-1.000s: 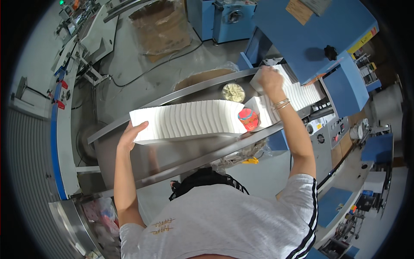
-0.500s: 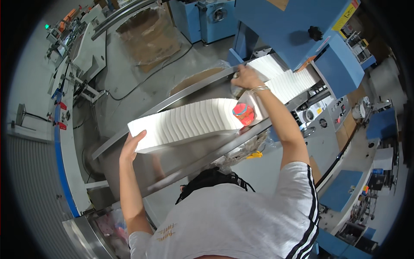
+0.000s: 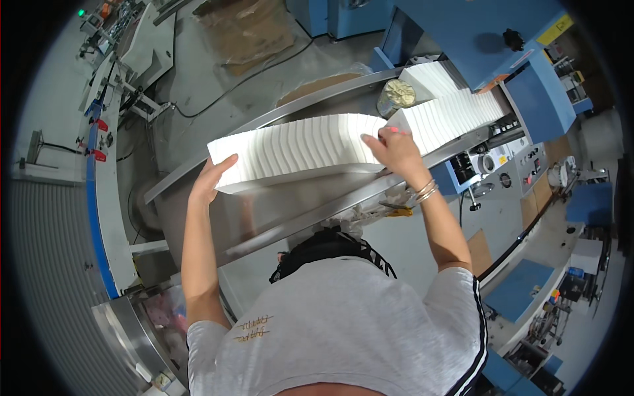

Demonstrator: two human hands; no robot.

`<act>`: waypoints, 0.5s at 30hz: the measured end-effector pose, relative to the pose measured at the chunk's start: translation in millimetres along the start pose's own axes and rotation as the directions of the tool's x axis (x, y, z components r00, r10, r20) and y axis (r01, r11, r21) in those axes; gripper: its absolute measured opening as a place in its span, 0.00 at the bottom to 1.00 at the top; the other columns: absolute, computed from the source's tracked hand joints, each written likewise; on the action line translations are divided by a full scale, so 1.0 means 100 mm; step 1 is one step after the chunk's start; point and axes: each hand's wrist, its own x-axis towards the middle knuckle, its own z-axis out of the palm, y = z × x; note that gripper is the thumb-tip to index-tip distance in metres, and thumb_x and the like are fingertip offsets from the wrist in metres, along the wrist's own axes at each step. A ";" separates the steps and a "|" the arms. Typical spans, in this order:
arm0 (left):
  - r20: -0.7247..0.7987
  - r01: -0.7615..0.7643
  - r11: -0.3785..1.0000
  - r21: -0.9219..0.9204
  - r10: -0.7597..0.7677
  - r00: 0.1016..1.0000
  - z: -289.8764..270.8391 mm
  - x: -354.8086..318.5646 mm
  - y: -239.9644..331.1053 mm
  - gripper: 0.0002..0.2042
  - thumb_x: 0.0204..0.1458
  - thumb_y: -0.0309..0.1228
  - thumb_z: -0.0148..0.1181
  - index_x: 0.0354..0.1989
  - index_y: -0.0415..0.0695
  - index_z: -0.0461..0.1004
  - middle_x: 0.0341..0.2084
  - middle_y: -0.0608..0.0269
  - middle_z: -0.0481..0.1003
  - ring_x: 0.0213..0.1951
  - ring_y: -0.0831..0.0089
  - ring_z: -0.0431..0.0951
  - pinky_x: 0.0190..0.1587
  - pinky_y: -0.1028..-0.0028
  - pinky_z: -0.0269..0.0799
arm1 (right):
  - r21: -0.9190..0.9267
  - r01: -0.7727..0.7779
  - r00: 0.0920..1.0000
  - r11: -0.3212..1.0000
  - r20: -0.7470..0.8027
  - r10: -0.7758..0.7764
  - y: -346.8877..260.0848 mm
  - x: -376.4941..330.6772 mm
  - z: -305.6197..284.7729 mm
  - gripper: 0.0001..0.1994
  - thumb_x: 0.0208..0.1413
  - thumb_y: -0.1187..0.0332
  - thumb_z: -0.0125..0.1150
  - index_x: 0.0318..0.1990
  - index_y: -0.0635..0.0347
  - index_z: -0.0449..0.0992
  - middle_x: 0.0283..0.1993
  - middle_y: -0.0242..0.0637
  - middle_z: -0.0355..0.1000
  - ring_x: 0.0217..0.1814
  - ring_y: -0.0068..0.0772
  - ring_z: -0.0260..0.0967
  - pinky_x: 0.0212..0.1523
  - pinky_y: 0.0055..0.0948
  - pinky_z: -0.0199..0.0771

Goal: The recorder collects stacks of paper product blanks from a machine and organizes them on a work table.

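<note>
Row of white, tightly packed sheets (image 3: 297, 153) stretches over the metal trough (image 3: 281, 212), between its far and near edges, gripped at one end by the left hand (image 3: 210, 179) and at the other by the right hand (image 3: 397, 153), near a round, yellow-topped container (image 3: 397, 96) by the far edge.

Cannot see the fingers of the left hand (image 3: 209, 181), tucked behind the end of the white stack (image 3: 297, 148), nor the stack's underside above the table (image 3: 224, 219). Cannot identify the tiny pink spots (image 3: 394, 130) at the fingers of the right hand (image 3: 399, 156). Cannot make out the pale contents (image 3: 399, 92) of the cylindrical container (image 3: 386, 105). Cannot follow the second white row (image 3: 456, 119) past the blue machine (image 3: 456, 33), cut off by the top edge along with the cardboard box (image 3: 247, 36).
</note>
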 end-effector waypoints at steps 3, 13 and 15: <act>0.015 -0.016 1.000 0.013 0.015 1.000 -0.03 -0.02 -0.02 0.42 0.46 0.41 0.69 0.66 0.39 0.51 0.60 0.53 0.63 0.62 0.63 0.61 0.62 0.68 0.54 | -0.027 -0.061 0.995 0.998 -0.077 0.059 -0.24 -0.08 0.06 0.27 0.55 0.44 0.54 0.28 0.65 0.75 0.23 0.51 0.73 0.29 0.54 0.74 0.32 0.46 0.73; -0.063 -0.008 0.996 0.086 0.014 0.998 -0.50 -0.21 -0.21 0.40 0.47 0.42 0.66 0.65 0.37 0.53 0.60 0.53 0.62 0.63 0.64 0.60 0.63 0.69 0.52 | 0.132 0.099 0.992 0.986 -0.091 -0.088 -0.88 -0.15 0.37 0.21 0.50 0.50 0.61 0.40 0.61 0.76 0.28 0.51 0.75 0.31 0.54 0.74 0.33 0.46 0.73; -0.044 -0.022 1.000 0.019 0.022 0.999 -0.76 -0.39 -0.32 0.39 0.48 0.41 0.66 0.65 0.37 0.54 0.60 0.54 0.62 0.63 0.64 0.59 0.63 0.69 0.52 | 0.140 0.118 0.991 0.983 -0.078 -0.108 -1.15 -0.24 0.46 0.22 0.50 0.51 0.62 0.45 0.60 0.75 0.27 0.48 0.74 0.33 0.51 0.73 0.35 0.44 0.72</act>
